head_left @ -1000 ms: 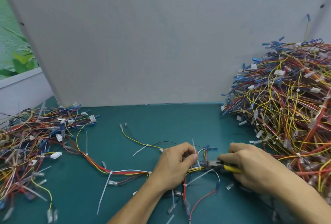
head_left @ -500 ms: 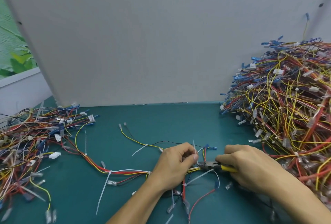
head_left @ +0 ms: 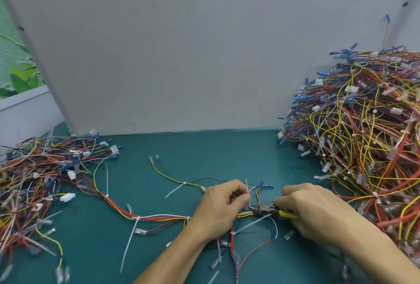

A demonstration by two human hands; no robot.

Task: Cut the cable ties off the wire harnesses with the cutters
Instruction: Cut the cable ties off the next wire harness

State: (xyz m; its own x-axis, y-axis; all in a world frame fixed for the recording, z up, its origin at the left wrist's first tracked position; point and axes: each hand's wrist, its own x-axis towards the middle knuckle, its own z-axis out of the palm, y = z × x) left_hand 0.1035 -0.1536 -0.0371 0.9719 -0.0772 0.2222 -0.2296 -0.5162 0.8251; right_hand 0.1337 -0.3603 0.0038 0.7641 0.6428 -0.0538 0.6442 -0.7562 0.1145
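Two wire piles: left pile (head_left: pixel 38 183) at 9 o'clock, taller right pile (head_left: pixel 363 138) at 3 o'clock. One harness (head_left: pixel 159 216) lies across the green mat (head_left: pixel 204 154) at 6 o'clock, red, yellow and white wires, four white ties (head_left: pixel 130 238) seen on it. Left hand (head_left: pixel 221 210) pinches an upright tie tail. Right hand (head_left: pixel 318 212) is closed around yellow-handled cutters (head_left: pixel 267 210), tips at the harness. Bare mat toward 12 o'clock, up to the grey wall (head_left: pixel 181 45).

No writing, label, brand, number or sign can be read anywhere here, neither on the wires, the connectors, the cutters nor the wall.
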